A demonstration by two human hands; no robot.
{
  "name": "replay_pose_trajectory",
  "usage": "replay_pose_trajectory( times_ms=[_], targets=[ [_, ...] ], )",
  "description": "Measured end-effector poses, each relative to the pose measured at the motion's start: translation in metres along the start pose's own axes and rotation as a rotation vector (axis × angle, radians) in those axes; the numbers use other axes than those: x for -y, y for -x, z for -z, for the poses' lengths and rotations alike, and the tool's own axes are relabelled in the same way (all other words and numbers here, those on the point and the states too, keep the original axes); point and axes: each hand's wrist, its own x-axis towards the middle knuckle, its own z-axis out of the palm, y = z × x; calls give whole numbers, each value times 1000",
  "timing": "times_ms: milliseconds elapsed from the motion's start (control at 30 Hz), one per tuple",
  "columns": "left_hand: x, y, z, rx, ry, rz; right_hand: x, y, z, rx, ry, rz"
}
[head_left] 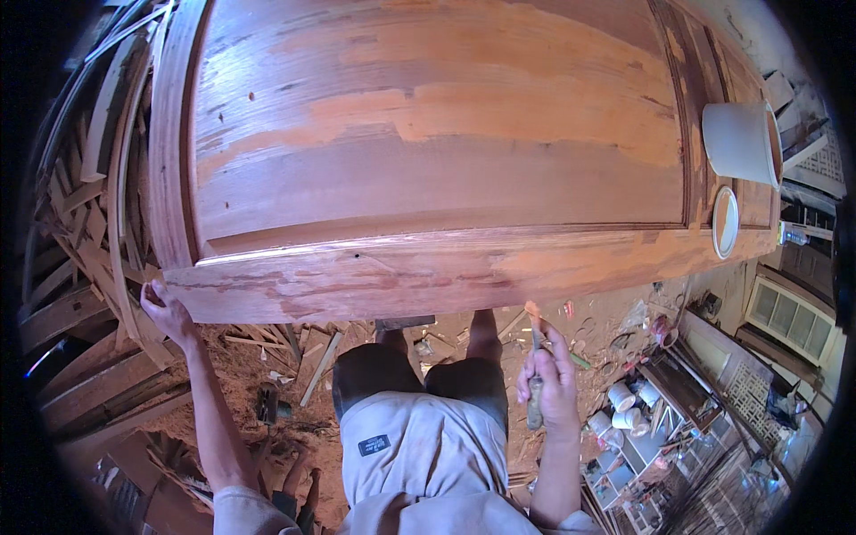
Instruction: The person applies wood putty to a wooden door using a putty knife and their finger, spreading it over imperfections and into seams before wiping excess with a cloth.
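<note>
a putty knife is sitting in the right hand, close by the near edge of a big wooden panel. the knife is pointing away from the person, with its tip toward the panel and its handle toward the person's body. its long way is running almost straight up and down the view. a blob of orange paste is sticking to the tip. the right hand is closing around the handle, and the handle's end is poking out below the fingers. most of the knife is lying to the left of the palm. the panel is stretching its long way from left to right, in front of both hands, and orange smears are covering parts of it. the left hand is curling its fingers at the panel's near left corner, but i can't tell if it is gripping. a white bucket is resting on the panel's right end, and a round white-rimmed thing is lying near it. wood strips are piling up at the far left. white pots are standing below on the right.
</note>
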Motion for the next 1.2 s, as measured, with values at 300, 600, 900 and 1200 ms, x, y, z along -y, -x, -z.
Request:
replay_pose_trajectory(
  times_ms=[300, 600, 900, 1200],
  targets=[
    [-19, 0, -40, 205, -152, 162, -1, -3, -19, -207, 479, 140],
    [-26, 1, -43, 161, -243, 146, -4, -9, -23, -244, 464, 224],
    [-14, -8, -43, 195, -366, 94, -14, -10, -22, -277, 614, 244],
    [-30, -4, -39, 226, -328, 176, 1, -25, -33, -283, 1042, 382]
  ],
)
